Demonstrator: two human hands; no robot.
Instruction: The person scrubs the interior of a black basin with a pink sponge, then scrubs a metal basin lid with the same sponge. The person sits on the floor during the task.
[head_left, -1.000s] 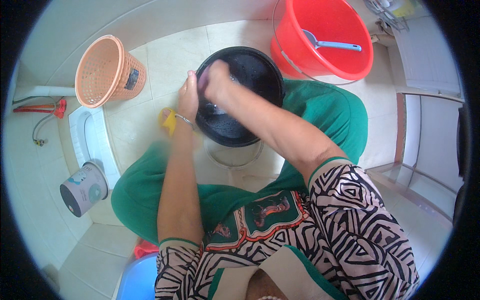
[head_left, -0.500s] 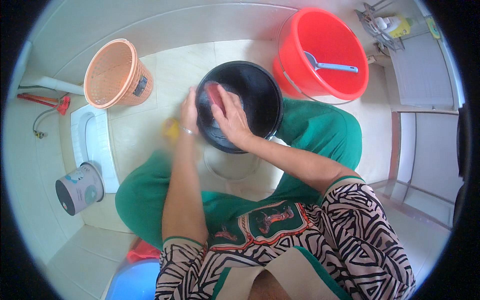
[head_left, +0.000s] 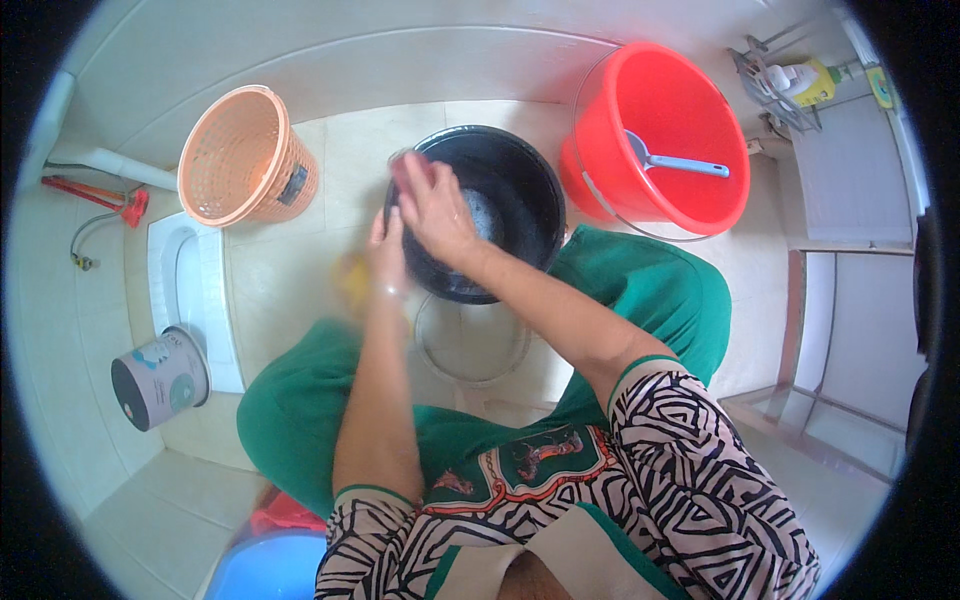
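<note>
A round black tub (head_left: 525, 185) rests between my green-trousered legs, its inside wet, with a pale patch low on the wall. In my right hand (head_left: 440, 218) is a dark red, hand-sized scrubber (head_left: 408, 172), pressed against the tub's left rim and blurred. My fingers wrap over its back, so its underside is hidden. My left hand (head_left: 388, 250) is closed at the tub's near left rim, with a bracelet on the wrist; its grip is partly blurred. Just left of that wrist, a blurred yellow thing (head_left: 352, 285) is on the floor side.
A tall red bucket (head_left: 600, 150) holding a blue-handled dipper (head_left: 690, 165) stands right of the tub. Left are a peach basket (head_left: 295, 185), a squat toilet (head_left: 222, 300) and a grey bin (head_left: 165, 375). A blue basin (head_left: 270, 570) lies behind my left leg.
My right hand has moved the scrubber up and left, from the tub's inner wall onto its rim. My left hand has shifted slightly down and right along the edge.
</note>
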